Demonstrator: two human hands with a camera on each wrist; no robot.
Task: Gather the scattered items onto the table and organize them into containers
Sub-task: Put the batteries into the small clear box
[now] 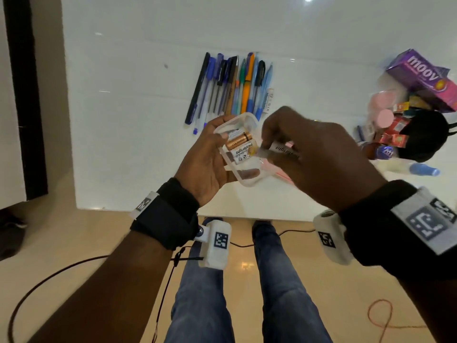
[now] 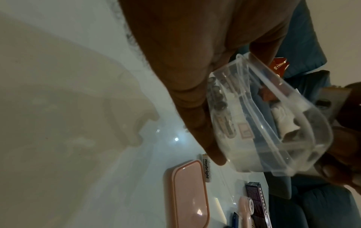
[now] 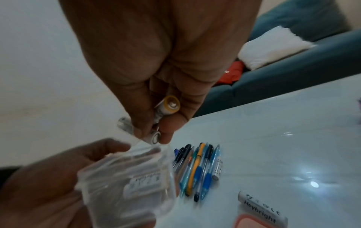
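Note:
My left hand [image 1: 217, 144] grips a small clear plastic container [image 1: 243, 174] above the white table's front edge, tilted toward me. Inside lie several batteries [image 1: 241, 146], one copper-coloured and one white marked Heybright. Just right of its rim, my right hand [image 1: 269, 147] pinches a few white batteries [image 1: 284, 151]. In the right wrist view their ends [image 3: 168, 106] show between the curled fingers above the container [image 3: 126, 177]. The left wrist view shows the container [image 2: 263, 123] from below.
A row of several pens [image 1: 230, 87] lies behind the hands, a loose battery [image 1: 268, 100] beside it. Another battery [image 3: 261, 206] lies by a pink lid [image 2: 189, 195]. At right are a purple moov box [image 1: 425, 78], a black mask [image 1: 425, 137] and a blue bottle [image 1: 424, 169].

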